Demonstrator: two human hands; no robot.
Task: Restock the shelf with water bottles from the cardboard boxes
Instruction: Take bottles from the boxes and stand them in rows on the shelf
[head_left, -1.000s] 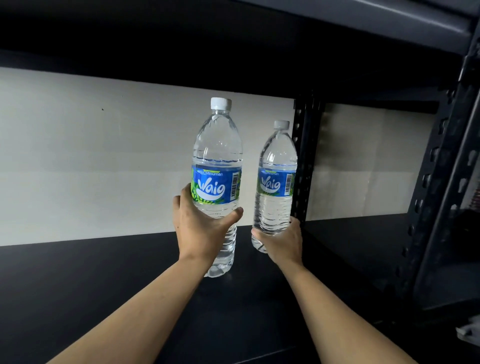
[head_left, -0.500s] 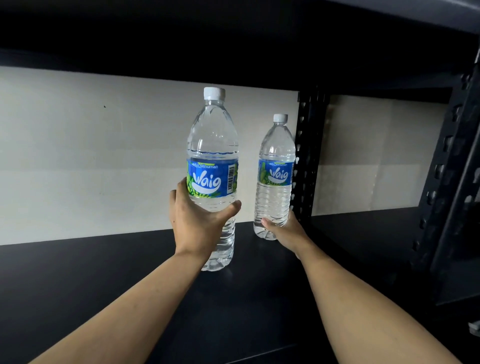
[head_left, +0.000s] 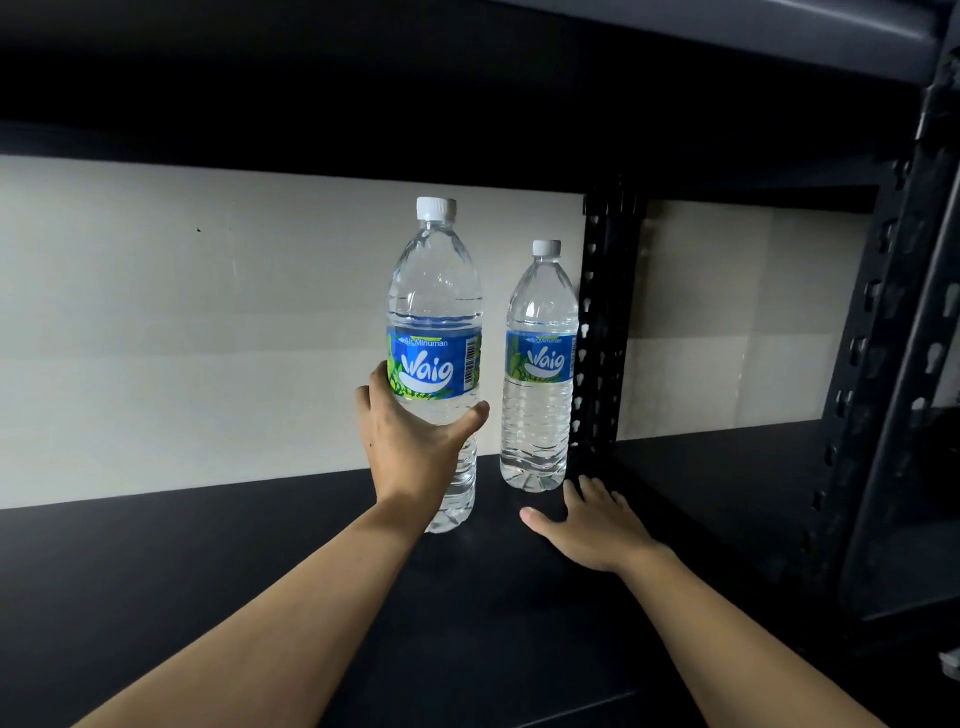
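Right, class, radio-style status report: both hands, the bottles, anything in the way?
Left hand gripping near bottle. Right hand open, off far bottle, which stands upright by the black post. Shelf ahead unobstructed.

The black shelf (head_left: 208, 597) carries one water bottle (head_left: 537, 395) standing upright at the back, just beside the perforated black upright (head_left: 600, 322). A second bottle (head_left: 434, 332) may touch the board; I cannot tell.

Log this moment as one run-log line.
left hand: grips near bottle | right hand: open, empty | far bottle: upright on shelf, beside post
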